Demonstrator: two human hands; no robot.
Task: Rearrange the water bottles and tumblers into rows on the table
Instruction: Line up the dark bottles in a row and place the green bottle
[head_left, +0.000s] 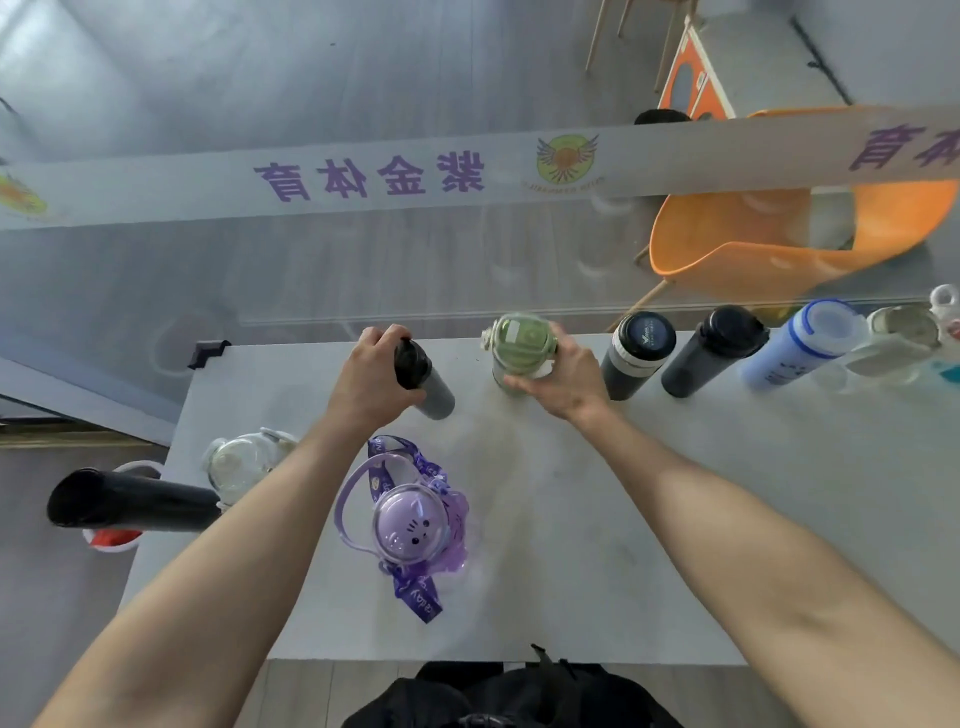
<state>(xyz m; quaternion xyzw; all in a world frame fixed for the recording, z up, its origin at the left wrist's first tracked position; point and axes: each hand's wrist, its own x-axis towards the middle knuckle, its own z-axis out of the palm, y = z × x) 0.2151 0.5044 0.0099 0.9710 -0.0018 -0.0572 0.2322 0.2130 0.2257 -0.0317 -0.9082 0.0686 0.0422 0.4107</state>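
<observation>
Hands: left hand (371, 374) curls round grey bottle (428, 392), right hand (563, 376) curls round green-lid bottle (519, 345), both at table's (571, 519) far edge | Risk: left arm could knock purple bottle (410, 525) beside it; tall bottles may tip | Hard to see: green-lid bottle is blurry; white-top bottle (943, 306) is cut off at right

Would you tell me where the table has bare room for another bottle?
Bare: the grey table right of the purple cat-lidded bottle. Crowded: the far edge from the green-lidded bottle to the blue bottle, and the left corner around the clear bottle.
</observation>
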